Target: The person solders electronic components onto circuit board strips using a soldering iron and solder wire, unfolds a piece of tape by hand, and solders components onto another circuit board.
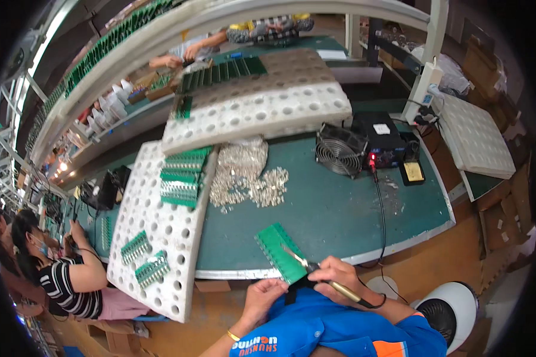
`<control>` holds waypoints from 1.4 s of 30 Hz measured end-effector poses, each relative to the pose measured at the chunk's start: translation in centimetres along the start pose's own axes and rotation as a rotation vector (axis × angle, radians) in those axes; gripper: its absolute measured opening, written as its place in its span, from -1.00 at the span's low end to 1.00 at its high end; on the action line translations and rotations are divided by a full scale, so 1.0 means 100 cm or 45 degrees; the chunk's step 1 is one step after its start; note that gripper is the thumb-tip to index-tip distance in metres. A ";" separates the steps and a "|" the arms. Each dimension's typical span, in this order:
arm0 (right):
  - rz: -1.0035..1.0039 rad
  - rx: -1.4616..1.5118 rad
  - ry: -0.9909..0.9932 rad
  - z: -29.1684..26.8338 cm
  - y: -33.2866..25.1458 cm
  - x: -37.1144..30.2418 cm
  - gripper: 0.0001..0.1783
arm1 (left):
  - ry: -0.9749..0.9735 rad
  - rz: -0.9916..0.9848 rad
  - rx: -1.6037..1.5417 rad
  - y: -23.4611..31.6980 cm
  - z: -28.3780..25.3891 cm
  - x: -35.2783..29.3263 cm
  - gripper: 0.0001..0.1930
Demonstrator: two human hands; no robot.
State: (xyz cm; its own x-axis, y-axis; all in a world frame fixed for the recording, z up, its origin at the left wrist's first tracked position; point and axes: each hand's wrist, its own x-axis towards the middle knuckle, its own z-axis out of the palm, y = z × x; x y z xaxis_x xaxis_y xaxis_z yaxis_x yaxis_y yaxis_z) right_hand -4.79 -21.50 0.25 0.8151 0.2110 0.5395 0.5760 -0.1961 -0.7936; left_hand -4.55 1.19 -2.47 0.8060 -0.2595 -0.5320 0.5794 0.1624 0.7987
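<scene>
My left hand (264, 299) pinches the near corner of a green circuit board (273, 244) that lies tilted over the table's front edge. In my right hand (338, 275) is a soldering iron (346, 291) with a gold handle and a cord trailing from its end. Its metal tip points up and left across the board; whether it touches the surface I cannot tell. Left of my hands, two small green boards with rows of metal parts (135, 247) (152, 269) rest on a white foam tray (175, 238). More boards (184, 178) are stacked farther up that tray.
Small metal parts (269, 187) lie heaped beside a clear bag (242, 159) on the green table (333, 220). A fan (341, 150) and soldering station (378, 143) stand at right. Another foam tray (262, 110) spans the back. A person (71, 273) works at left; another person's hands (190, 53) show beyond.
</scene>
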 end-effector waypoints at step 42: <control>-0.074 -0.430 0.299 0.031 0.026 -0.001 -0.41 | -0.185 0.186 0.128 0.026 0.035 0.017 -0.87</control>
State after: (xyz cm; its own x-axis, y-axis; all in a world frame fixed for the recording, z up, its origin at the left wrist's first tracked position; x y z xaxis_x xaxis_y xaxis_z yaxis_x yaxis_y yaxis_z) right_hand -3.62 -19.11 -2.71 0.7499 0.0145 0.6614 0.5778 -0.5014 -0.6440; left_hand -2.15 -2.15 -0.33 0.8505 -0.3754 -0.3683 0.4368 0.1142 0.8923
